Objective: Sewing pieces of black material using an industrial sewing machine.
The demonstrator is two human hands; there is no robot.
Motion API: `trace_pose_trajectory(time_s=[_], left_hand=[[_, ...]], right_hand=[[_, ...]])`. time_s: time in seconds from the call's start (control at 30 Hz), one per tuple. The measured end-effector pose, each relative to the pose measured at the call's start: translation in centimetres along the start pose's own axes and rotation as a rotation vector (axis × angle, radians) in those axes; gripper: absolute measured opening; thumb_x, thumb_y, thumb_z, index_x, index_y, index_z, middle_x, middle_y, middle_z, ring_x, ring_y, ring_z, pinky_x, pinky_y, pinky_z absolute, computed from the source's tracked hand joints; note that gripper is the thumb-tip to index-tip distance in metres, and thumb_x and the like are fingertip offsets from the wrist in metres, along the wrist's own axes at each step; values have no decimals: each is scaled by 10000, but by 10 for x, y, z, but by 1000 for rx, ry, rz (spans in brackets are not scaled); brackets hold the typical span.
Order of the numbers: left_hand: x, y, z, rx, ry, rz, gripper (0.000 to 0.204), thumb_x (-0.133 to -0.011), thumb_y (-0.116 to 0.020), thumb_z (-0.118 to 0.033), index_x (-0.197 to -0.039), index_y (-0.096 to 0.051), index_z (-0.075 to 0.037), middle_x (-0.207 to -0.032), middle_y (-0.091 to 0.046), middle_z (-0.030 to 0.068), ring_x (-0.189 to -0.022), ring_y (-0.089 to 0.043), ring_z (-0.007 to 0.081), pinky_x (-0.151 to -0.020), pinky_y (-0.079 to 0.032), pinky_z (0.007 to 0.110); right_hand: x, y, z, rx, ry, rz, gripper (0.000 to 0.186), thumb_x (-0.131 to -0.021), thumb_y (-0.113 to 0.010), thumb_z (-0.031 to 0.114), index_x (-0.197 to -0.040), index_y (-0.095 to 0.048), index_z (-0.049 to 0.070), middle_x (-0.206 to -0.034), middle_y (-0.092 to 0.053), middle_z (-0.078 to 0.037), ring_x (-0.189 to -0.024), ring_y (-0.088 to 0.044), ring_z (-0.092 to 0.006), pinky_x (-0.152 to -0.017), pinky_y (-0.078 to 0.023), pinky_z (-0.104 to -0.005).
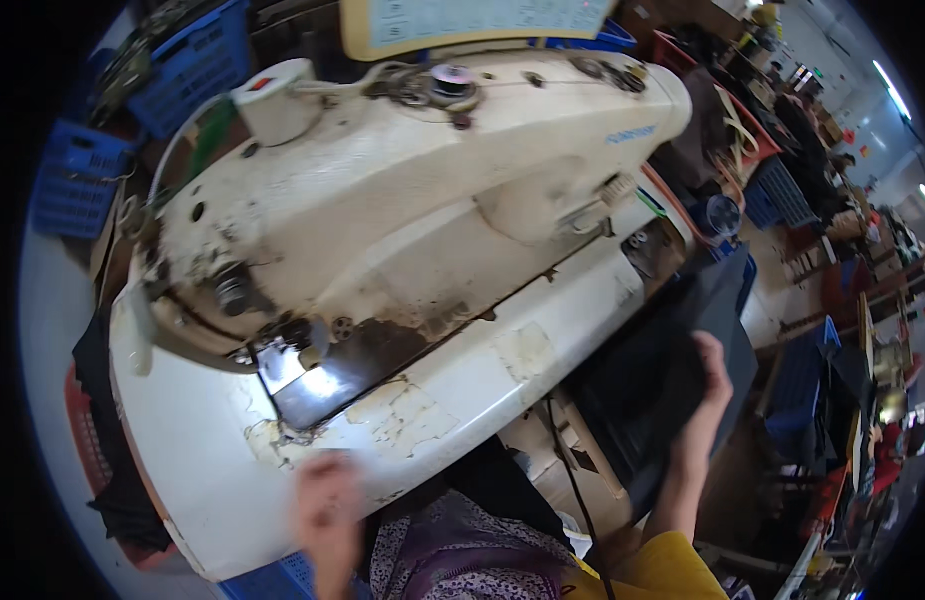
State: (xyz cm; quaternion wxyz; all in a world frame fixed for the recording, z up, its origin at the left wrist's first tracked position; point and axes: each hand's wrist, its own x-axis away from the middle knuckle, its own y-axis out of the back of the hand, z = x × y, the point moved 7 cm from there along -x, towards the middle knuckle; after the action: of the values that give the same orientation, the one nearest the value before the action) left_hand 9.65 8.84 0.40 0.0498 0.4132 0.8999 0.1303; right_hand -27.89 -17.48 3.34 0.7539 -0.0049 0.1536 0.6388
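A worn, cream-coloured sewing machine (382, 190) fills the middle of the view, its needle end lit at the left. Over the front edge of its white table (212, 460) is my left hand (327, 505), smeared by motion, so its fingers cannot be made out. To the right of the table, my right hand (710, 395) has its fingers curled at the edge of a black piece of cloth (652, 385), which is blurred too. Under and behind that cloth lies more dark material (727, 330). No cloth shows under the needle.
Blue plastic baskets (77, 180) stand at the far left, and a red basket (87, 430) with black cloth is beside the table. A black cable (572, 480) hangs near my lap. Crowded workbenches and people fill the right background.
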Motion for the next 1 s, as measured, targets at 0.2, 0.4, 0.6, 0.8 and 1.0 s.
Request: trace_pose_trajectory(time_s=[0.2, 0.4, 0.6, 0.8, 1.0], left_hand=[[-10, -94, -29, 175, 90, 291, 263, -814, -775, -129, -1011, -675, 14, -986, -687, 124, -852, -647, 188, -754, -511, 324], [-14, -5, 14, -40, 365, 4, 197, -875, -708, -100, -927, -589, 48, -725, -652, 92, -545, -532, 141, -494, -400, 345], [-16, -3, -67, -928, -567, -367, 257, -869, -634, -66, -1109, -639, 25, -1011, -671, 177, -867, -656, 305, -749, -529, 372], [10, -32, -62, -590, -590, -76, 467, -824, -635, 4, -1284, -559, 29, -1315, -565, 194, -1188, -555, 399, -998, -437, 495], [20, -80, -43, -555, -742, 336, 589, -857, -690, -261, -1351, -518, 9, -1391, -509, 200, -1300, -481, 368, -1086, -373, 480]], right_hand=[[78, -181, 76, 181, 443, 550, 172, -758, -696, -2, -884, -624, 90, -1111, -604, -116, -1035, -570, -292, -957, -376, -402], [112, -237, 70, 445, 895, 972, 401, -850, -676, 226, -1220, -598, 93, -1388, -515, -129, -1292, -463, -330, -1098, -299, -495], [122, -247, 64, 621, 980, 1062, 596, -882, -613, 313, -1419, -484, 92, -1498, -429, -118, -1411, -352, -327, -1167, -215, -546], [113, -243, 65, 701, 910, 1057, 620, -849, -630, 291, -1407, -489, 58, -1491, -436, -130, -1403, -360, -329, -1165, -207, -556], [110, -241, 63, 689, 916, 1002, 596, -879, -640, 330, -1401, -502, 78, -1468, -463, -119, -1369, -400, -319, -1150, -226, -555]])
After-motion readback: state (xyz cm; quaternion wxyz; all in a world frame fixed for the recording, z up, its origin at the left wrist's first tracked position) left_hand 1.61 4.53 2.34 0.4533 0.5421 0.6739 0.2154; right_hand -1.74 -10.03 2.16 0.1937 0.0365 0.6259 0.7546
